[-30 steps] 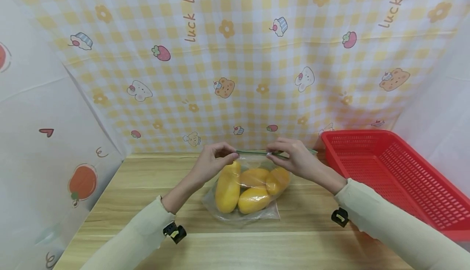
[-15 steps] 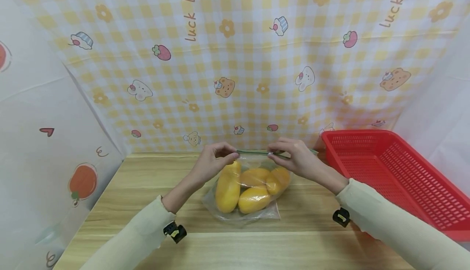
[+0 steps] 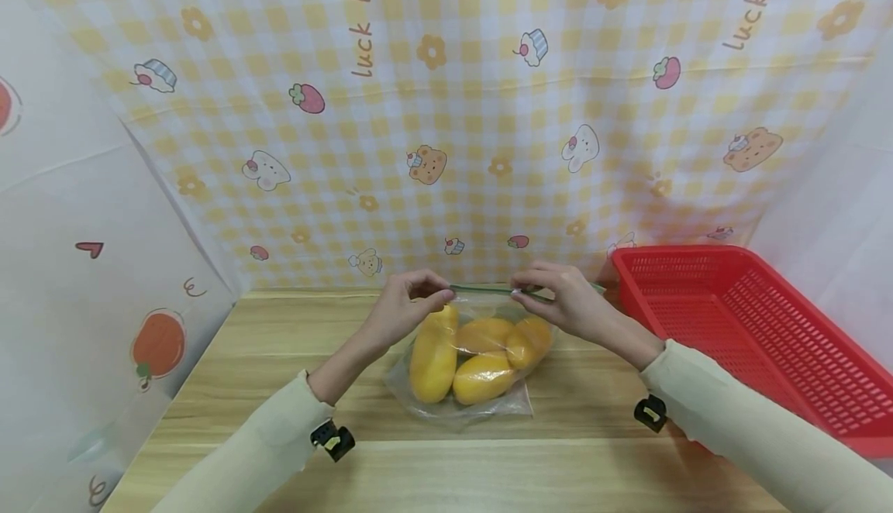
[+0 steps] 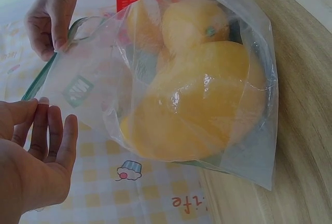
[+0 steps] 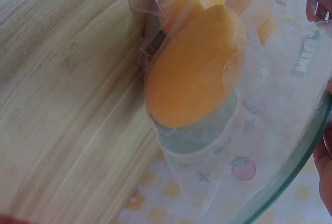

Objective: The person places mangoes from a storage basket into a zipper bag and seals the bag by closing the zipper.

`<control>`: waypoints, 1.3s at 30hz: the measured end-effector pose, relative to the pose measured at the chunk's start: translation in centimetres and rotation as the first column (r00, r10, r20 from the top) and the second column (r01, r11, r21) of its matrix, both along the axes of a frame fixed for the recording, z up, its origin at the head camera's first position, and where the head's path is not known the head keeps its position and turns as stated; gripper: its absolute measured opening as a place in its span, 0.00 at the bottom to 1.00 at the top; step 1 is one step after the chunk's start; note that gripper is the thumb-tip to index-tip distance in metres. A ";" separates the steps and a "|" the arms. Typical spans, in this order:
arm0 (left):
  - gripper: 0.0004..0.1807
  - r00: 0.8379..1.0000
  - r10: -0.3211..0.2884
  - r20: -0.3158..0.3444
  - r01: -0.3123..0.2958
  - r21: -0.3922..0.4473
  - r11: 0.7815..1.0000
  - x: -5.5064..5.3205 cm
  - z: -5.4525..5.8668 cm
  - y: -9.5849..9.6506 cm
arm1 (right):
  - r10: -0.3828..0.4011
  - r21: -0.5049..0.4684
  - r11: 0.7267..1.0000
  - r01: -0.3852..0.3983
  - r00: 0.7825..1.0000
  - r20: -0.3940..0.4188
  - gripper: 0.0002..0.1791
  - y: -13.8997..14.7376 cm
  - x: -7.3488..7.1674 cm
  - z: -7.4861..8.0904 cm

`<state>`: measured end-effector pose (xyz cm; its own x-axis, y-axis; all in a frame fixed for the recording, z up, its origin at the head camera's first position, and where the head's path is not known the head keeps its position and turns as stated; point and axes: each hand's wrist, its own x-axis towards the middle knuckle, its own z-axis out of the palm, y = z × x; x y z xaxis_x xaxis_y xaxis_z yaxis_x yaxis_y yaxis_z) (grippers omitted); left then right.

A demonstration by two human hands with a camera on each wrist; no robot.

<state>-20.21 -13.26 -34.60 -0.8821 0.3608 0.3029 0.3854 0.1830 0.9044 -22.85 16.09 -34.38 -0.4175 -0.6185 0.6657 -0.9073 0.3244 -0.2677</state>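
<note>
A clear zip bag [image 3: 460, 418] with a green zip strip [image 3: 481, 290] lies on the wooden table, its mouth raised at the far side. Inside are several yellow-orange mangoes [image 3: 432, 366]. My left hand [image 3: 407, 304] pinches the strip's left part between thumb and fingers. Farther right, my right hand [image 3: 563, 301] pinches the strip too, with a small white piece, perhaps a slider, at its fingertips. In the left wrist view the bag's wall [image 4: 85, 86] stretches between the hands. The right wrist view shows one mango [image 5: 199, 68] closely and the strip's free end [image 5: 280, 187] curving away.
A red perforated basket [image 3: 732, 319] stands at the right, beside the right forearm. Patterned cloth [image 3: 446, 110] hangs behind the table [image 3: 293, 342], and white cloth [image 3: 63, 265] covers the left side. Black wrist cameras [image 3: 332, 441] sit on both sleeves.
My right hand has shifted slightly to the right along the strip. The left hand keeps its pinch almost in place. The bag and mangoes have hardly moved.
</note>
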 end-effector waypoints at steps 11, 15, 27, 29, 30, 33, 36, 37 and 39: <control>0.05 1.000 -0.007 -0.011 0.007 0.003 1.000 0.0 0.0 0.0 | -0.008 0.003 1.000 0.008 1.000 -0.005 0.13 0.2 -0.1 -0.1; 0.05 1.000 -0.008 -0.007 0.008 0.007 1.000 0.0 0.1 0.0 | -0.008 0.002 1.000 0.008 1.000 -0.012 0.13 0.2 -0.1 -0.2; 0.05 1.000 -0.007 -0.018 0.007 0.001 1.000 -0.1 -0.1 0.0 | -0.011 0.003 1.000 0.011 1.000 0.001 0.13 0.5 -0.1 -0.4; 0.05 1.000 -0.007 -0.018 0.007 0.000 1.000 -0.1 -0.1 0.0 | -0.014 0.003 1.000 0.014 1.000 0.000 0.13 0.5 -0.1 -0.4; 0.05 1.000 -0.007 -0.019 0.007 0.000 1.000 -0.1 -0.1 0.0 | -0.015 0.003 1.000 0.015 1.000 -0.001 0.13 0.5 -0.1 -0.4; 0.05 1.000 -0.006 -0.020 0.006 0.000 1.000 -0.1 0.0 0.0 | -0.017 0.001 1.000 0.017 1.000 -0.002 0.13 0.6 -0.1 -0.3; 0.05 1.000 -0.005 -0.014 0.005 0.005 1.000 -0.1 0.0 0.0 | -0.015 0.001 1.000 0.015 1.000 0.000 0.13 0.6 -0.1 -0.4; 0.05 1.000 -0.005 -0.011 0.005 0.007 1.000 -0.1 -0.1 0.0 | -0.013 0.001 1.000 0.013 1.000 0.002 0.13 0.6 -0.1 -0.4; 0.05 1.000 -0.004 -0.008 0.004 0.011 1.000 0.0 -0.1 0.0 | -0.013 0.000 1.000 0.013 1.000 0.000 0.13 0.7 0.0 -0.4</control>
<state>-20.26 -13.30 -34.72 -0.8782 0.3608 0.3139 0.3933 0.1714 0.9033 -22.90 16.76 -34.77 -0.4256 -0.6128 0.6658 -0.9030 0.3361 -0.2677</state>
